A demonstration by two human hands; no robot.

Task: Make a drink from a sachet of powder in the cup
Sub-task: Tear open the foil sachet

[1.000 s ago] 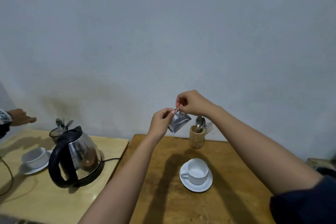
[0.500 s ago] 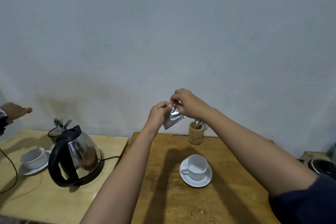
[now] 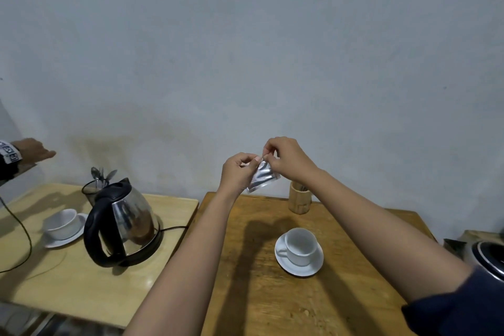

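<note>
Bare grey wall fills most of what you see, with two wooden counters pushed side by side beneath it. On the far left another person's hand (image 3: 30,148) reaches in at the frame's edge, its purpose unclear. On the paler left counter (image 3: 68,289) a spare white cup (image 3: 63,224) sits on its saucer beside the steel electric kettle (image 3: 122,222), which rests on its base with the cord trailing off left, parked within your reach, presumably for the water you will need; a dark holder of spoons (image 3: 94,188) stands just behind it. Over the darker right counter (image 3: 259,303) you have raised both hands: your left hand (image 3: 237,172) and your right hand (image 3: 286,159) each pinch the top edge of the silver sachet (image 3: 263,177), fingertips nearly touching, a grip that suits tearing across the seal. You hold it up and well above the surface, likely so the powder settles to the bottom corner before it opens. Behind your right wrist stands a bamboo cutlery holder (image 3: 300,200). Your white cup (image 3: 301,245) waits empty on its saucer (image 3: 298,267), below and slightly right of the sachet, placed for a short pour. At the right edge another appliance (image 3: 488,256) is only partly visible.
</note>
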